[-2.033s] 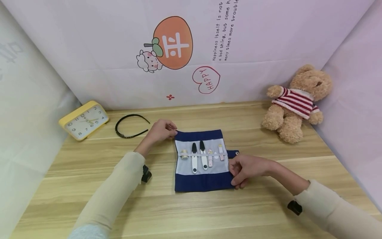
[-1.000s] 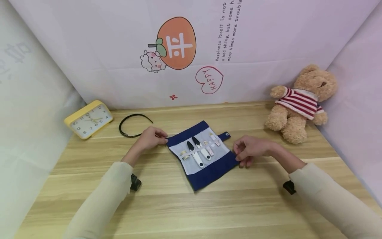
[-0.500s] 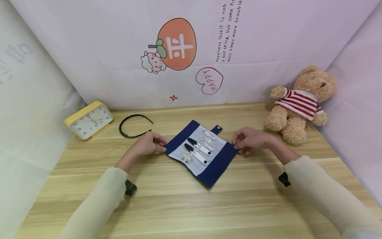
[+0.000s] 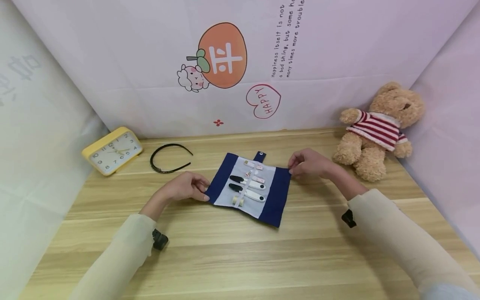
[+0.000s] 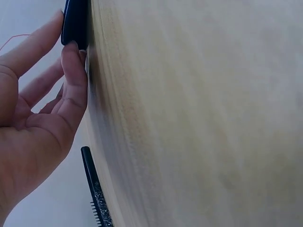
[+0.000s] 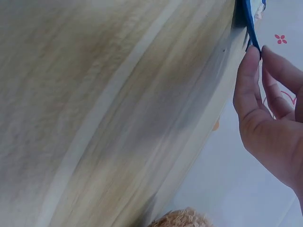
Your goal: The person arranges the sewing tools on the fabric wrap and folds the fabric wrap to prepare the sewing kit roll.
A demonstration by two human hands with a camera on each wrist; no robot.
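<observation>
A navy fabric pouch [image 4: 276,196] lies unfolded in the head view, its pale grey lining facing up. An elastic strap across it holds a thread spool [image 4: 238,201], two white-handled tools [image 4: 256,196] with black tips, and small pink-and-white items [image 4: 258,179]. A snap tab [image 4: 260,156] sticks out at the far side. My left hand [image 4: 186,186] pinches the near left corner between thumb and fingers; the left wrist view shows the dark edge [image 5: 75,23] there. At the far right corner, my right hand [image 4: 309,163] pinches the cloth, seen as a thin blue edge [image 6: 250,28].
A black toothed headband [image 4: 153,160] lies behind my left hand. The yellow alarm clock [image 4: 112,151] stands at the back left. Against the back right wall sits a teddy bear [image 4: 375,129] in a striped shirt. A printed white cloth [image 4: 318,50] forms the back wall.
The pouch has turned anticlockwise, its tab swinging from the right to the far side. My left hand has come nearer while my right hand has gone farther back, each on its corner.
</observation>
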